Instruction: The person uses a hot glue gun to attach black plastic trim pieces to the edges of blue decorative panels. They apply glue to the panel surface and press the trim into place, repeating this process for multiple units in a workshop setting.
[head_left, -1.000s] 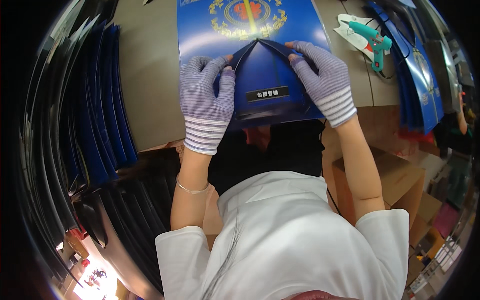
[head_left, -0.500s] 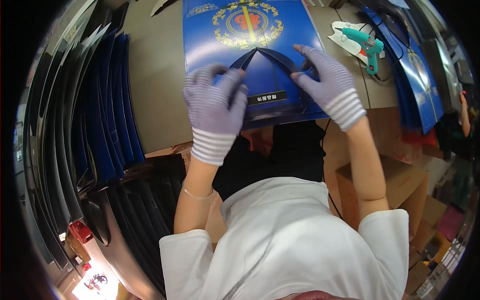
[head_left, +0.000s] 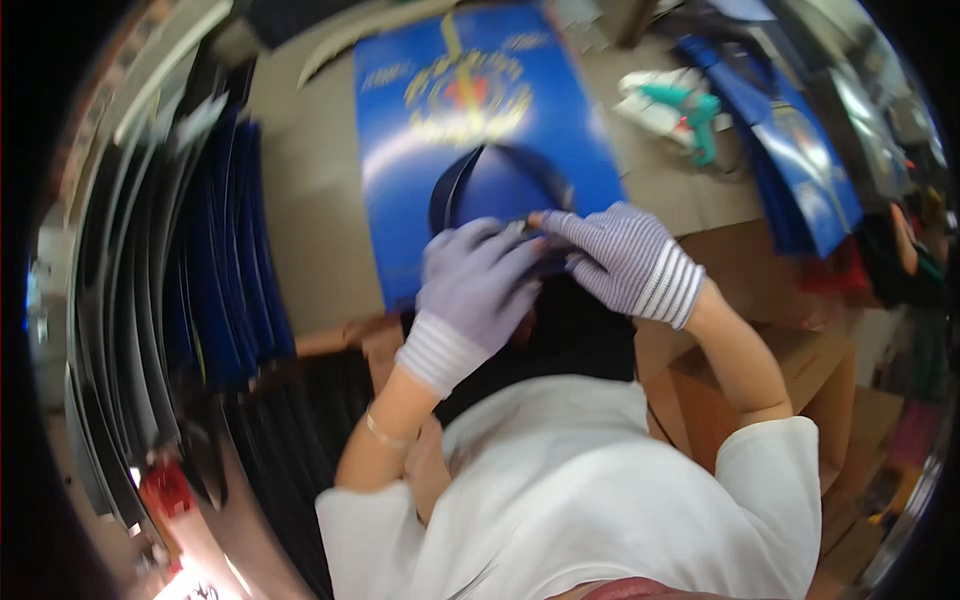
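Observation:
A flat blue carrier bag [head_left: 395,190] with a gold pattern and a red emblem lies on the table in front of me. Its black ribbon handle [head_left: 455,180] arches over the bag's near part. My left hand [head_left: 475,285], in a lilac-grey knit glove with a white striped cuff, has its fingers bent over the bag's near edge. Beside it my right hand [head_left: 625,258], gloved alike, pinches the same edge with bare fingertips showing. The hands nearly meet there and hide the dark label. Blur softens the exact grip.
A turquoise glue gun [head_left: 685,108] rests on a white scrap at the right. Beyond it hangs a stack of blue bags [head_left: 800,150]. Several blue and black sheets [head_left: 225,240] stand on edge at the left. A cardboard box [head_left: 755,375] sits below the table on the right.
Both hands have come down toward me and closer together, from the handle's sides to the bag's near edge. In the picture the bag and table have tilted and shifted.

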